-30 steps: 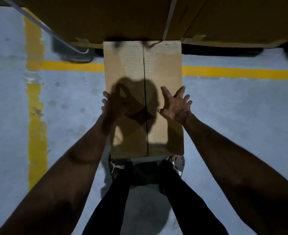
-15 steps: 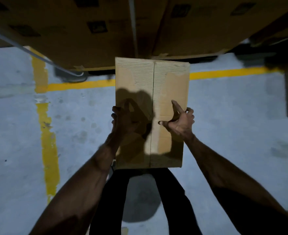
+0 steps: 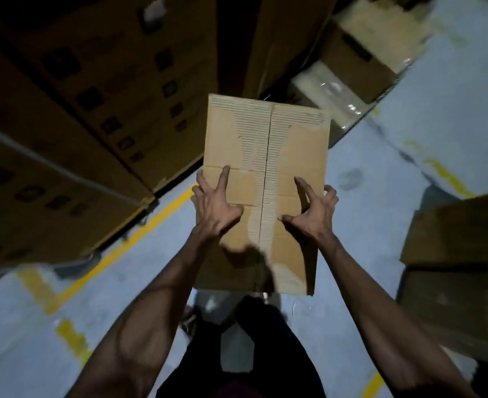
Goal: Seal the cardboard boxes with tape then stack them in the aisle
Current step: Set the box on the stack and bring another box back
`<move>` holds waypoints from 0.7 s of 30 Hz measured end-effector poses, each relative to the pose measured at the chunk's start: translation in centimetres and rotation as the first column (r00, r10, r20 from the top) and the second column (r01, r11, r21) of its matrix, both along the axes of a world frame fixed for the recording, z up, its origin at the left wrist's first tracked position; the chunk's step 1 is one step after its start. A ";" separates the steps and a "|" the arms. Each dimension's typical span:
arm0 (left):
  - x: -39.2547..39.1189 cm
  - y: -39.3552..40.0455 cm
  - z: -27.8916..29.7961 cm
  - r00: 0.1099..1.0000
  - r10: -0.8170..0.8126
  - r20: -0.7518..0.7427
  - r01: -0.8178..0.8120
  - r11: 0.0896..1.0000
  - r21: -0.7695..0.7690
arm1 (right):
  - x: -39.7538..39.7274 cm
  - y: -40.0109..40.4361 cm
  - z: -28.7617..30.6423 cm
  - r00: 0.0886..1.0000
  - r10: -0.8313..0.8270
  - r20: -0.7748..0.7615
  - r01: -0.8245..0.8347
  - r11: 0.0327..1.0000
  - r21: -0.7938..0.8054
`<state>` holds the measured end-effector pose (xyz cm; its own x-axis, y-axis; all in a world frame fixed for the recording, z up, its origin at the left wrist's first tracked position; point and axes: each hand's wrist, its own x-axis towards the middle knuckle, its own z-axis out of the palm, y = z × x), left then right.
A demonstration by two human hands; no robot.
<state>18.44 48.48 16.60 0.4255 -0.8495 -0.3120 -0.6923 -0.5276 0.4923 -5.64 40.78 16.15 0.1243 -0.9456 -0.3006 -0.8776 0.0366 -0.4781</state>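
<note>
A view from a head-worn camera, looking down at two bare forearms reaching forward over a pale grey warehouse floor (image 3: pixel 386 214). At the centre of the view, both hands hold a tall, narrow cardboard box (image 3: pixel 294 156) up in front of the person. Its top face points at the camera, two flaps meeting in a seam that runs from 12 o'clock to 6 o'clock. The outer paper is torn away along that seam and across the far end, baring ribbed corrugation.

The left hand (image 3: pixel 212 203) clasps the box's 9 o'clock edge: index finger straight and flat on the top, thumb pressed on the flap, other fingers curled over the side. The right hand (image 3: pixel 313 214) clasps the 3 o'clock edge in the same way, index finger and thumb spread on top, remaining fingers hooked round the edge. Each grip is closed on the box.

From 9 o'clock round to 12 o'clock stands a wall of large dark stacked cartons (image 3: pixel 73 133) with small printed marks. A yellow floor line (image 3: pixel 116 251) runs along their foot. At 1 o'clock, blurred cartons and pale wrapped goods (image 3: pixel 323 87). At 3 to 4 o'clock, more brown boxes (image 3: pixel 461 254), one on another. At 6 o'clock, the person's dark trousers (image 3: pixel 254 349).
</note>
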 end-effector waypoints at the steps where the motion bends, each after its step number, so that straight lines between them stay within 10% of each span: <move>1: -1.8 -1.5 1.8 0.999 -0.049 0.007 0.049 0.999 -0.023 | -2.2 -0.5 1.5 0.999 -0.046 0.020 0.046 0.999 -0.025; 13: -27.4 -20.6 13.0 0.905 -0.426 0.021 0.418 0.876 -0.242 | -28.1 -8.3 11.5 0.876 -0.460 0.147 0.482 0.825 -0.295; 21: -44.6 -30.2 16.7 0.690 -0.723 0.045 0.695 0.643 -0.322 | -42.3 -9.1 14.8 0.665 -0.733 0.143 0.726 0.589 -0.354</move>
